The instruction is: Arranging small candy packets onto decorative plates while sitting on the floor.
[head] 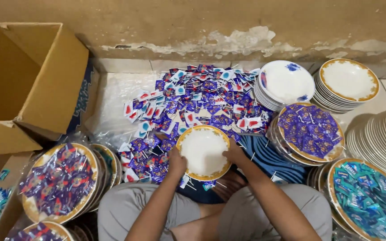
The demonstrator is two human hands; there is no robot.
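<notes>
Both hands grip one round, glossy white plate [203,151] with a gold rim, the left hand [176,161] at its lower-left edge and the right hand [234,154] at its right edge, fingers curled onto the rim with their tips partly hidden beneath it. The plate faces up, level above the lap, its circle giving no long axis, in front of a heap of small crinkly purple sachets [197,100] on the floor. Wrapped plates of sachets [59,183] and a cardboard box [27,85] are cut off at left.
</notes>
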